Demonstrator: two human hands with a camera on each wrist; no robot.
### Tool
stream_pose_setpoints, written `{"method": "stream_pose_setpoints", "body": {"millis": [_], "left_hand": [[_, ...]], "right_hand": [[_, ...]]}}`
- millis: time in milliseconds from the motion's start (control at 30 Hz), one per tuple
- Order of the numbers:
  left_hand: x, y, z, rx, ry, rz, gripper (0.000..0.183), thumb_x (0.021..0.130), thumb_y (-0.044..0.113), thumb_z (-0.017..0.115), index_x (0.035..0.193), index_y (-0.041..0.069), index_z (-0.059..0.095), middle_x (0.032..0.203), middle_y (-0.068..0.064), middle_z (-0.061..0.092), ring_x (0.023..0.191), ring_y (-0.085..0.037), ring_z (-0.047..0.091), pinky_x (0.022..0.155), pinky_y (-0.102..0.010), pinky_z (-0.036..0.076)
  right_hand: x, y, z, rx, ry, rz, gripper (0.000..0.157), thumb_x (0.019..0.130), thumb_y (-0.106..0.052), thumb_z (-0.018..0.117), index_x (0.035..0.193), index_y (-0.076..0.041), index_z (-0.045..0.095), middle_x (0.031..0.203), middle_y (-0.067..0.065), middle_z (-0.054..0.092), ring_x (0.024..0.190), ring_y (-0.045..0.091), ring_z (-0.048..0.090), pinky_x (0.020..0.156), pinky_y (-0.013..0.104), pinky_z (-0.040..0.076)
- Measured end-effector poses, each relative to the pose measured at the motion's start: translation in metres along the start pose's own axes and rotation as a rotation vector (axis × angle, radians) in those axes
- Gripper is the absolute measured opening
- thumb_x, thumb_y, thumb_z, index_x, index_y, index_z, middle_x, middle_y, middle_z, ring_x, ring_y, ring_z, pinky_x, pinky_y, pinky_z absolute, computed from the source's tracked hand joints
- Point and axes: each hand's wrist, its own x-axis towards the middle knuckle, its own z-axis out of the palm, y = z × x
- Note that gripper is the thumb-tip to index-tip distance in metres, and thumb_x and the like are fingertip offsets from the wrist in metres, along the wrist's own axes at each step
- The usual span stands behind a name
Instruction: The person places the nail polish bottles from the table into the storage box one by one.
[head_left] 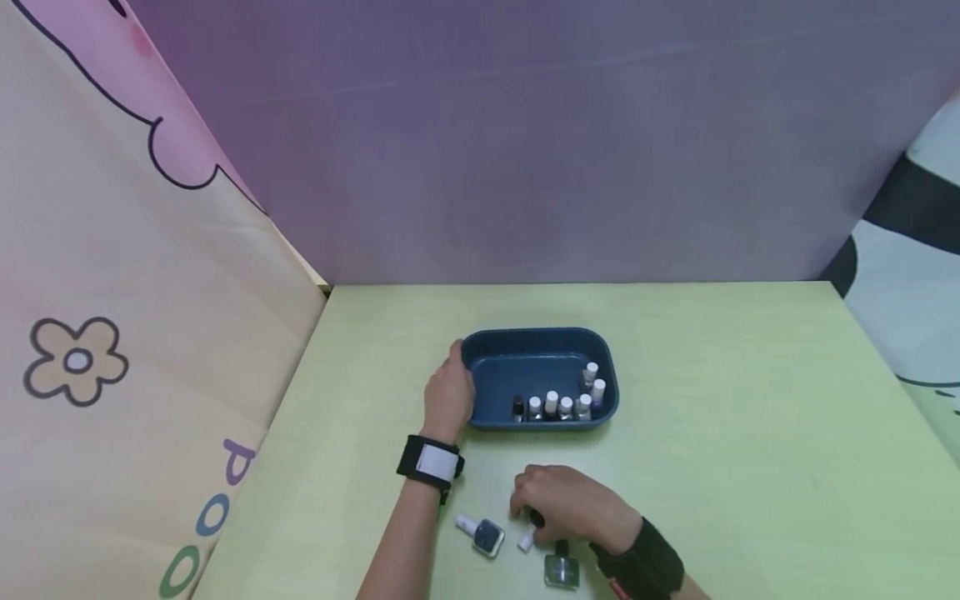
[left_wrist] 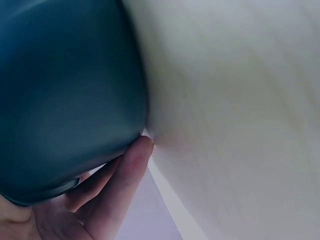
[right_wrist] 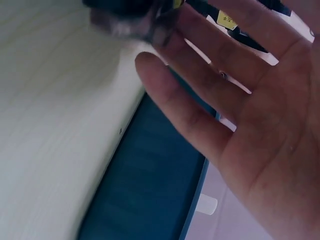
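Observation:
A dark blue plastic basin point(head_left: 525, 335) sits on the table, its left end gripped by my left hand point(head_left: 448, 398). In the left wrist view, the left fingers point(left_wrist: 131, 165) bend up against the basin's outer wall. Nearer the front, my right hand point(head_left: 566, 502) pinches a small nail polish bottle with a white cap point(head_left: 527, 539); the hand partly covers it. That bottle's glass body point(right_wrist: 145, 22) appears blurred at the fingertips in the right wrist view. Left of this hand lies a dark blue nail polish bottle point(head_left: 488, 537), and below it a black-capped dark green one point(head_left: 562, 570).
Several small bottles point(head_left: 566, 407), mostly white-capped and one black-capped, stand along the basin's near side and right end. The pale table point(head_left: 750, 433) meets a purple-grey backdrop point(head_left: 525, 167) behind and a printed cloth point(head_left: 187, 333) on the left.

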Motion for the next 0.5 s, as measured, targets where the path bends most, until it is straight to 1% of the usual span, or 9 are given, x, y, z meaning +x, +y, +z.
{"method": "stream_pose_setpoints", "body": {"millis": [133,233,400,500], "left_hand": [[0.0011,0.0005,-0.0007,-0.003,-0.006,-0.001,0.047,0.093,0.014,0.042,0.139,0.008,0.034,0.094,-0.014,0.062,0.054,-0.017,0.05,0.05,-0.032,0.04],[0.0013,0.001,-0.0013,-0.006,-0.014,-0.007,0.047,0.093,0.015,0.042,0.139,0.008,0.034,0.093,-0.014,0.062,0.052,-0.015,0.047,0.048,-0.031,0.038],[0.0007,0.0015,-0.0021,-0.011,-0.015,-0.007,0.046,0.093,0.015,0.042,0.138,0.007,0.035,0.091,-0.014,0.062,0.053,-0.016,0.049,0.049,-0.032,0.039],[0.0003,0.0014,-0.0029,-0.009,-0.008,-0.003,0.046,0.093,0.015,0.042,0.138,0.007,0.036,0.093,-0.014,0.063,0.056,-0.017,0.051,0.05,-0.032,0.04]], "right_hand": [[-0.0002,-0.0009,-0.0001,-0.059,0.045,0.01,0.023,0.064,-0.012,0.072,0.077,-0.028,0.062,0.075,-0.018,0.045,0.071,0.001,0.042,0.065,0.02,0.036],[0.0003,-0.0011,-0.0003,-0.102,0.063,0.014,0.02,0.065,-0.012,0.071,0.068,-0.027,0.057,0.073,-0.017,0.042,0.069,0.002,0.04,0.064,0.021,0.036],[0.0018,0.0012,0.0006,-0.101,0.096,0.028,0.02,0.066,-0.012,0.067,0.061,-0.025,0.052,0.071,-0.015,0.04,0.066,0.003,0.038,0.061,0.021,0.035],[0.0018,0.0039,-0.0004,-0.078,0.121,0.031,0.021,0.066,-0.011,0.065,0.063,-0.026,0.05,0.07,-0.015,0.039,0.064,0.003,0.037,0.058,0.021,0.033]]}}
